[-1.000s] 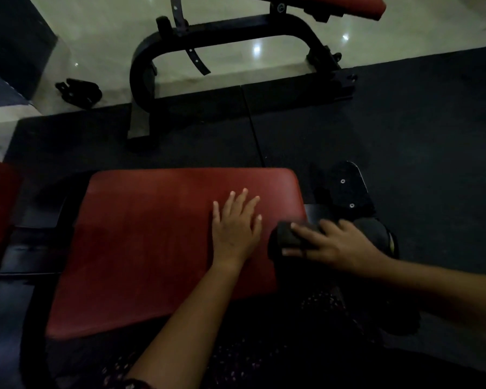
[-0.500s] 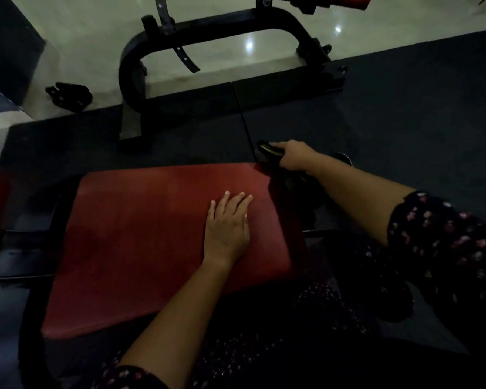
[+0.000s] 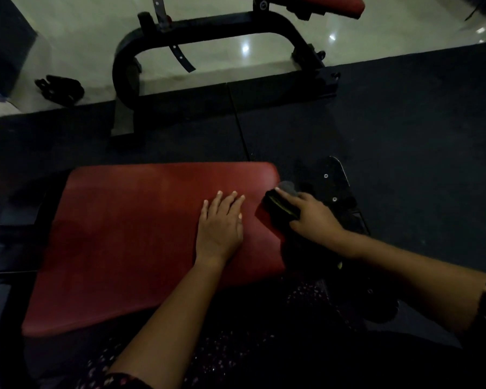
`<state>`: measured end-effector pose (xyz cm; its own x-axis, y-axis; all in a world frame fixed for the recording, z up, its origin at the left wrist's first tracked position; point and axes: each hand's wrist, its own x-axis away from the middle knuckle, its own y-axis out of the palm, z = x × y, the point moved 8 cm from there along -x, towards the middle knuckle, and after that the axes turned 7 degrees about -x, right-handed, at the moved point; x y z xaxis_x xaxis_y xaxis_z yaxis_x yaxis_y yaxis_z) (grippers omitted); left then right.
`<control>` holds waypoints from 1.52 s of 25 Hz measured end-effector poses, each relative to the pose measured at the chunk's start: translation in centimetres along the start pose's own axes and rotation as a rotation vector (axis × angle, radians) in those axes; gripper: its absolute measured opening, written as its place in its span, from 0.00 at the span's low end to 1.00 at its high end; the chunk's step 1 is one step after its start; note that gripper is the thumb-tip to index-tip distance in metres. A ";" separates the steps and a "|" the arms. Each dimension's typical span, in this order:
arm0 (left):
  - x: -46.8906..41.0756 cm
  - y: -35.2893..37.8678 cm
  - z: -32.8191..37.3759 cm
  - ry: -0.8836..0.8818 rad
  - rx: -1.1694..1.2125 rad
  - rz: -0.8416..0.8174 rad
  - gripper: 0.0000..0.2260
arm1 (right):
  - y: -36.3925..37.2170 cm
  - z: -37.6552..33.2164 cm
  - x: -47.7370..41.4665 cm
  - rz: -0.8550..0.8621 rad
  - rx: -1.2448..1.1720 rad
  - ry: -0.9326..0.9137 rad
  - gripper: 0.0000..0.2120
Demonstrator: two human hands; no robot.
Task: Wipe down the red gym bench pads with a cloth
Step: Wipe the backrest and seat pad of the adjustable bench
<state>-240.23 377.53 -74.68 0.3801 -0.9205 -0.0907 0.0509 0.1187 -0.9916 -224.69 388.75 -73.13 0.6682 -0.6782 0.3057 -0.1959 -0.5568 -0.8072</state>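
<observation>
Red pad [image 3: 129, 234] in dim light, left hand [image 3: 219, 226] flat on its right half, fingers straight, right hand [image 3: 312, 217] grips dark cloth [image 3: 281, 206] against pad's right edge, black mat [image 3: 404, 122] underneath, second bench [image 3: 208, 26] behind, partly on pale floor [image 3: 82, 37]

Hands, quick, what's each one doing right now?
Left hand: open, flat on the red pad.
Right hand: closed on the dark cloth at the pad's right edge.
</observation>
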 end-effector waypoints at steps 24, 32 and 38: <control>15.1 -6.1 -27.0 -1.206 -0.080 0.004 0.33 | 11.0 -43.2 -10.7 -0.038 0.810 -1.100 0.28; 16.5 -3.9 -26.5 -1.209 -0.049 0.022 0.35 | 18.1 -46.9 -11.6 -0.021 1.022 -1.111 0.20; 16.4 -4.6 -26.5 -1.214 -0.003 0.060 0.36 | 19.8 -47.7 -11.5 -0.117 1.062 -1.289 0.22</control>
<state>-258.68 351.99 -74.01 0.9994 0.0345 0.0074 0.0022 0.1470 -0.9891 -270.51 362.61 -68.57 0.8611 0.4518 0.2331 0.0739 0.3424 -0.9367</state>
